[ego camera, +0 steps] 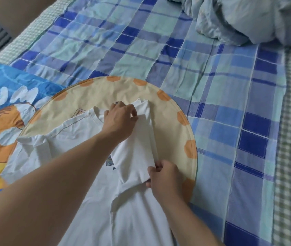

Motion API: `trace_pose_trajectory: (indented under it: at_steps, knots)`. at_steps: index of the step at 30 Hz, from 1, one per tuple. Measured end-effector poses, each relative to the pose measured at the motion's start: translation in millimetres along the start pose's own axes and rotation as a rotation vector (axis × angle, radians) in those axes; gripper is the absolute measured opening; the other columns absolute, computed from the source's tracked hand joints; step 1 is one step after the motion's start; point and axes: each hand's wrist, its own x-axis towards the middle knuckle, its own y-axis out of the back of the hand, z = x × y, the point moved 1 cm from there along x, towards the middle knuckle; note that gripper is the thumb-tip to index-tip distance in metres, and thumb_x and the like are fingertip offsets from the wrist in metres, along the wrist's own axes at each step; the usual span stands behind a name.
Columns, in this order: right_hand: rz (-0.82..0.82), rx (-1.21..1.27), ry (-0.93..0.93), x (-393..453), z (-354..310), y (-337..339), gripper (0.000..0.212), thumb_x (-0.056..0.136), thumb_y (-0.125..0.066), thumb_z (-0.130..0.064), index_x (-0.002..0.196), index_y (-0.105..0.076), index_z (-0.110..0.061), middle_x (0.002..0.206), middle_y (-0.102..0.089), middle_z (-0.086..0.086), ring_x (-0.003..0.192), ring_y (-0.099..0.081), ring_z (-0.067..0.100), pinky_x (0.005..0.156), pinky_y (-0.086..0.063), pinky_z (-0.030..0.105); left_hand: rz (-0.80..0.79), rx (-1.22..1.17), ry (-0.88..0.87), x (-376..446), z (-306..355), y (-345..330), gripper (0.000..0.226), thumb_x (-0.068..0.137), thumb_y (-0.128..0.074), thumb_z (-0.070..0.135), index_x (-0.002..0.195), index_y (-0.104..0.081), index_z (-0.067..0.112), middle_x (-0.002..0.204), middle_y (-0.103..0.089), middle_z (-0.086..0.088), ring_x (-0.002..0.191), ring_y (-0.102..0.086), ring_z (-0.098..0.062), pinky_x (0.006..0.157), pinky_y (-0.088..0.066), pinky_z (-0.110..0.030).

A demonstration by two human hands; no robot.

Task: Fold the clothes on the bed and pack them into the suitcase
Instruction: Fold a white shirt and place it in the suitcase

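Note:
A white T-shirt (91, 197) with a small printed picture on its chest lies on the bed, front up, collar pointing away from me. Its right side is folded inward over the chest as a long flap (137, 150). My left hand (119, 118) pinches the top of that flap near the collar. My right hand (164, 176) pinches the flap's lower edge, where the sleeve ends. The left sleeve (29, 144) lies spread out flat. No suitcase is in view.
The shirt's upper part lies on a round cream cushion (173, 103) with orange spots. A blue cartoon blanket (4, 103) lies at the left. A blue plaid sheet (159, 41) covers the bed. A bunched light-blue duvet (247, 20) sits at the far right.

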Motion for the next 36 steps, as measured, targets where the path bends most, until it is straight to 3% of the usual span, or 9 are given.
trace_pose_trajectory:
  at_steps: [3, 7, 11, 14, 16, 22, 27, 32, 36]
  knots:
    - [0.109, -0.286, 0.071, -8.3, -5.5, 7.0, 0.009, 0.091, -0.061, -0.031, 0.095, -0.061, -0.024, 0.093, -0.070, -0.004, 0.088, -0.068, 0.024, 0.083, -0.055, 0.041, -0.002, -0.010, 0.010, -19.7, -5.4, 1.2, 0.041, 0.096, -0.061, 0.039, 0.136, -0.053, 0.031, 0.136, -0.048, -0.005, 0.129, -0.040, -0.031, 0.106, -0.032, -0.048]
    - [0.413, -0.665, 0.603, -26.7, -27.6, -3.7, 0.024, 0.079, -0.070, -0.008, 0.101, -0.063, -0.017, 0.106, -0.059, 0.003, 0.090, -0.061, 0.028, 0.068, -0.052, 0.038, 0.199, -0.045, 0.201, -80.4, -56.7, 15.8, 0.046, 0.098, -0.055, 0.031, 0.143, -0.048, 0.023, 0.143, -0.044, -0.010, 0.131, -0.038, -0.036, 0.108, -0.032, -0.050]
    - [0.193, -0.795, 0.900, 3.4, -50.4, -52.8, 0.035, 0.089, -0.057, -0.017, 0.123, -0.058, -0.012, 0.138, -0.052, 0.012, 0.126, -0.049, 0.036, 0.103, -0.045, 0.046, 0.400, -0.038, 0.622, -137.0, -166.3, 46.1, 0.047, 0.100, -0.051, 0.023, 0.145, -0.044, 0.012, 0.148, -0.037, -0.021, 0.135, -0.033, -0.041, 0.113, -0.026, -0.053]
    - [0.015, -0.951, 0.843, 26.2, -62.9, -91.9, 0.061, 0.100, -0.031, -0.045, 0.154, -0.031, -0.017, 0.165, -0.021, 0.011, 0.152, -0.011, 0.036, 0.123, -0.016, 0.051, 0.385, -0.167, 1.047, -149.8, -244.2, 67.0, 0.052, 0.102, -0.049, 0.032, 0.148, -0.040, 0.009, 0.151, -0.033, -0.025, 0.140, -0.030, -0.044, 0.114, -0.027, -0.056]
    - [-0.025, -1.024, 0.751, 40.6, -56.8, -110.3, 0.069, 0.099, -0.021, -0.057, 0.160, -0.012, -0.027, 0.169, -0.001, 0.002, 0.154, 0.007, 0.029, 0.124, -0.001, 0.049, 0.292, -0.203, 1.089, -148.8, -277.5, 71.3, 0.061, 0.101, -0.051, 0.045, 0.149, -0.039, 0.010, 0.152, -0.034, -0.026, 0.142, -0.030, -0.044, 0.115, -0.026, -0.055]
    - [0.109, -1.162, 0.748, 48.2, -41.1, -124.0, 0.077, 0.091, -0.013, -0.065, 0.160, -0.013, -0.029, 0.169, -0.004, -0.001, 0.155, 0.002, 0.027, 0.125, 0.000, 0.045, 0.317, -0.035, 0.459, -161.0, -291.2, 51.3, 0.049, 0.091, -0.063, 0.053, 0.130, -0.057, 0.024, 0.138, -0.043, -0.012, 0.131, -0.036, -0.035, 0.110, -0.031, -0.049]
    - [0.086, -1.273, 0.651, 41.7, -50.3, -124.7, 0.074, 0.095, -0.010, -0.064, 0.160, -0.001, -0.030, 0.169, 0.007, -0.002, 0.154, 0.011, 0.023, 0.124, 0.004, 0.043, 0.321, -0.212, 0.590, -202.6, -281.1, 41.2, 0.020, 0.089, -0.070, 0.034, 0.092, -0.064, 0.015, 0.118, -0.047, -0.010, 0.113, -0.041, -0.033, 0.091, -0.036, -0.048]
    - [-0.036, -1.426, 0.443, 29.9, -76.7, -132.3, 0.072, 0.101, -0.021, -0.057, 0.160, 0.008, -0.027, 0.167, 0.017, -0.001, 0.153, 0.015, 0.025, 0.124, 0.005, 0.046, 0.521, -0.546, 0.865, -266.4, -299.3, 44.1, 0.008, 0.087, -0.070, 0.025, 0.083, -0.063, 0.024, 0.108, -0.050, -0.008, 0.106, -0.049, -0.027, 0.095, -0.043, -0.043]
    - [0.068, -1.318, 0.537, 0.7, -110.9, -163.8, 0.069, 0.093, -0.052, -0.032, 0.154, -0.026, -0.014, 0.165, -0.011, 0.015, 0.149, -0.010, 0.036, 0.121, -0.011, 0.050, 0.347, -0.792, 1.021, -298.9, -294.8, 30.3, 0.012, 0.080, -0.062, 0.026, 0.069, -0.061, 0.029, 0.089, -0.059, -0.008, 0.093, -0.059, -0.031, 0.075, -0.048, -0.042]
